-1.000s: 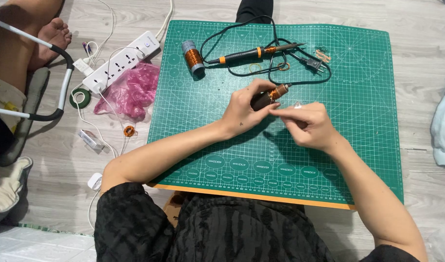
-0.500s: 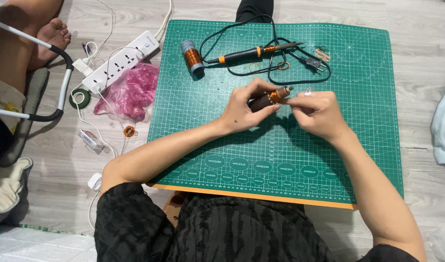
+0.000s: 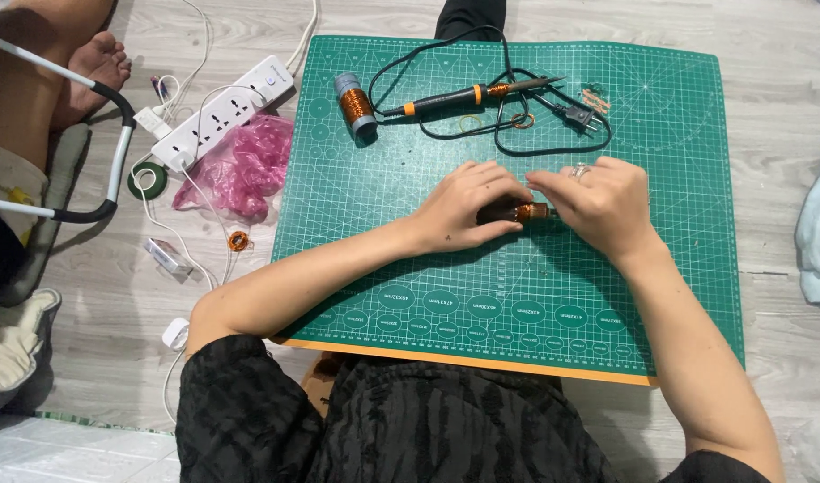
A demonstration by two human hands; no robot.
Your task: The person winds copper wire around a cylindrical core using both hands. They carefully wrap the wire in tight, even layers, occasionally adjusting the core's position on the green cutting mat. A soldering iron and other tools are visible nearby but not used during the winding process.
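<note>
Now both hands sit lower on the green cutting mat [image 3: 356, 259], nearer its middle than a second ago. Left hand [image 3: 468, 207]: fingers wrapped over the dark end of the small copper-wound cylinder [image 3: 522, 213], pressing it to the mat rather than holding it raised as before. Right hand [image 3: 598, 207]: fingers narrow, pinched at the cylinder's copper end. Long axis now runs almost level, left to right, copper end toward the mat's right edge. Likely steadier for fine work.

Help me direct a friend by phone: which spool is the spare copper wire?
Start at the green cutting mat; near its top-left corner lies a grey spool wound with copper wire, left of the orange-collared soldering iron. Unlike the dark piece between both hands, it lies untouched.
</note>
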